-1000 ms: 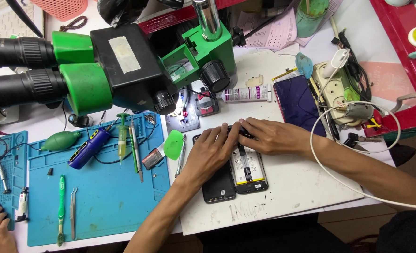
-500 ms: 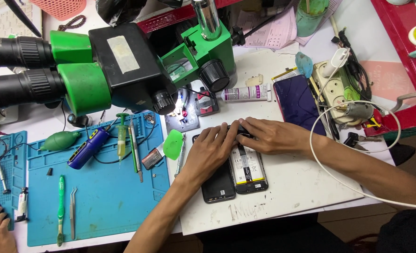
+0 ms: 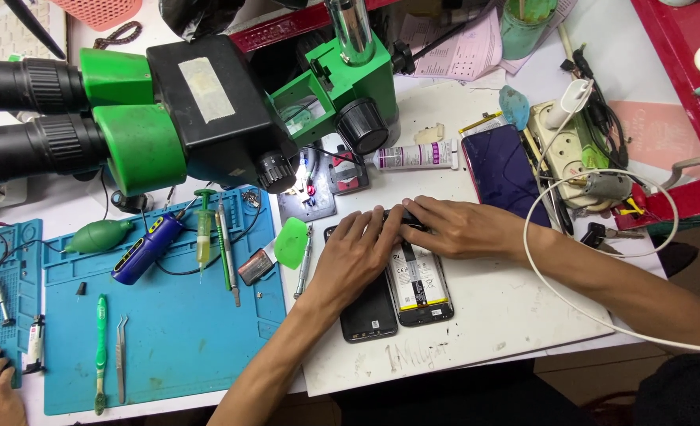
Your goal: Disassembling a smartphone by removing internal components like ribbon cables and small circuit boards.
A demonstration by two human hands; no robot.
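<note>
Under both hands (image 3: 358, 256) (image 3: 464, 229), opened phone (image 3: 419, 288) lies lengthwise, top away.

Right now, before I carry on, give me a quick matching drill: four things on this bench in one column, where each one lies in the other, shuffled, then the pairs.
Things:
1. opened phone
2. green toothbrush
3. white tube
4. green pick

Places:
A. on the blue mat, beside the tweezers
B. under the left hand and right hand
C. just below the microscope base
D. at the mat's right edge, near a screwdriver

Pairs: 1-B, 2-A, 3-C, 4-D
</note>
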